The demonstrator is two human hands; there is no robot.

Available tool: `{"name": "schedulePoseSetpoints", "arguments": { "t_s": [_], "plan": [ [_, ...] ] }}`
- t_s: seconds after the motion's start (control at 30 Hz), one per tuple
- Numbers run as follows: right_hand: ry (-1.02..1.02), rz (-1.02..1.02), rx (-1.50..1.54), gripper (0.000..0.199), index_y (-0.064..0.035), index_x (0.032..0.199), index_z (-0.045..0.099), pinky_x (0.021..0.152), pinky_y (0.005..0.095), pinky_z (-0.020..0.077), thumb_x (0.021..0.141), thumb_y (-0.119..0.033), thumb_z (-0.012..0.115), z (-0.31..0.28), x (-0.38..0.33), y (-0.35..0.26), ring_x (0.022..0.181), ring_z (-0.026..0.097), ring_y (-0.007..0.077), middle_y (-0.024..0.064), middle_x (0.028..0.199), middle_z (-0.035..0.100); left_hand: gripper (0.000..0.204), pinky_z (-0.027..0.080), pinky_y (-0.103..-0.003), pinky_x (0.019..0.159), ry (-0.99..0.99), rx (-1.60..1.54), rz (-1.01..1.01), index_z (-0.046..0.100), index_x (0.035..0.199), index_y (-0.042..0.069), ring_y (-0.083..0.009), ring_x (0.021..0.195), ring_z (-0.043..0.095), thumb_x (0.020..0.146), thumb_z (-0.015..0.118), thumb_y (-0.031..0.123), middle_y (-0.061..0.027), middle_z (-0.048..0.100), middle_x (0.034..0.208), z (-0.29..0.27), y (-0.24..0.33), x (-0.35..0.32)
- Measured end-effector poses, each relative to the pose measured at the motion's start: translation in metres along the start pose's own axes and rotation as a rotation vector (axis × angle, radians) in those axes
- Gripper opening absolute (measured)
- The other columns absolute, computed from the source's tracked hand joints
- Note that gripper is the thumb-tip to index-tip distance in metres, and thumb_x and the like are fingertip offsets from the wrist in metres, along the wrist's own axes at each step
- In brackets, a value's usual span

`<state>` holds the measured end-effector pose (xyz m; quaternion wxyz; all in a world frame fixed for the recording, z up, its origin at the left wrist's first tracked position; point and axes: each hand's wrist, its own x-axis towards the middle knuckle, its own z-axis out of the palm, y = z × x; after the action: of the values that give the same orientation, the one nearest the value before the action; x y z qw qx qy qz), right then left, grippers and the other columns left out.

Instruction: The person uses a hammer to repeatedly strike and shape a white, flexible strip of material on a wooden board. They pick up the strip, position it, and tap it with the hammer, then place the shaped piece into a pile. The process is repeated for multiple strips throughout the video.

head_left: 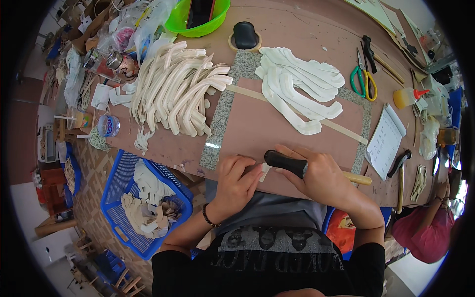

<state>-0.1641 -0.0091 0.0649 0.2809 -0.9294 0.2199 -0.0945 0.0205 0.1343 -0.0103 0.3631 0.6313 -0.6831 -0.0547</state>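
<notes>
My right hand is wrapped round a hammer close to its black head. The hammer's wooden handle sticks out to the right beneath my wrist. At the table's near edge, my left hand pinches a small pale strip, most of it hidden by my fingers. The hammer head's left end is just above that strip; I cannot tell whether they touch. Beyond my hands lies a fanned group of flat, curved white strips. To the left is a thick heap of curved cream strips.
Scissors, a notepad, a red-tipped bottle and two more hammers lie to the right. A green bowl and a black rounded block stand at the back. A blue basket holds scraps. Another person sits at right.
</notes>
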Motion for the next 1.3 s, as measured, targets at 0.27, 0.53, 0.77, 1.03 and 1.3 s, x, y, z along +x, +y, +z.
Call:
{"name": "schedulePoseSetpoints", "arguments": {
  "t_s": [0.27,0.53,0.77,1.03,1.3],
  "plan": [
    [-0.015,-0.025,0.020,0.060,-0.0049,0.137,0.060,0.060,0.0426,0.0565,0.078,-0.006,0.069,0.002,0.002,0.001,0.071,0.068,0.0333,0.0136,0.093,0.068,0.027,0.050,-0.042,0.083,-0.090,0.147,0.083,0.069,0.099,-0.004,-0.0308,0.099,0.061,0.073,0.072,0.002,-0.0139,0.063,0.106,-0.002,0.015,0.008],
    [-0.055,-0.041,-0.019,0.061,-0.0041,0.137,0.060,0.059,0.0407,0.0569,0.077,-0.007,0.071,-0.001,0.001,-0.006,0.071,0.070,0.0314,0.0130,0.095,0.069,0.025,0.048,-0.046,0.089,-0.152,0.183,0.059,0.070,0.100,-0.003,-0.0318,0.100,0.061,0.077,0.073,0.007,-0.0139,0.063,0.109,-0.004,0.020,0.007],
    [-0.035,-0.033,0.006,0.061,-0.0048,0.136,0.061,0.060,0.0411,0.0568,0.077,-0.007,0.072,0.002,0.002,0.000,0.070,0.070,0.0315,0.0128,0.094,0.069,0.022,0.044,-0.049,0.093,0.050,0.066,-0.082,0.071,0.101,-0.001,-0.0312,0.098,0.060,0.081,0.077,0.007,-0.0118,0.063,0.105,0.004,0.017,-0.007],
    [-0.061,-0.038,0.014,0.057,-0.0042,0.136,0.062,0.061,0.0419,0.0568,0.080,-0.010,0.073,-0.001,0.003,-0.005,0.071,0.069,0.0328,0.0129,0.093,0.068,0.020,0.040,-0.042,0.090,-0.037,0.145,-0.123,0.071,0.099,0.002,-0.0267,0.094,0.061,0.079,0.076,0.003,-0.0078,0.063,0.099,0.003,0.030,-0.004],
    [0.092,0.058,0.066,0.054,-0.0029,0.135,0.063,0.062,0.0428,0.0568,0.083,-0.011,0.074,-0.018,-0.010,-0.001,0.073,0.069,0.0356,0.0143,0.096,0.069,0.019,0.041,-0.040,0.088,-0.120,-0.137,0.004,0.072,0.098,0.006,-0.0231,0.088,0.061,0.080,0.076,0.002,-0.0043,0.063,0.092,0.007,-0.008,0.028]
  ]
}}
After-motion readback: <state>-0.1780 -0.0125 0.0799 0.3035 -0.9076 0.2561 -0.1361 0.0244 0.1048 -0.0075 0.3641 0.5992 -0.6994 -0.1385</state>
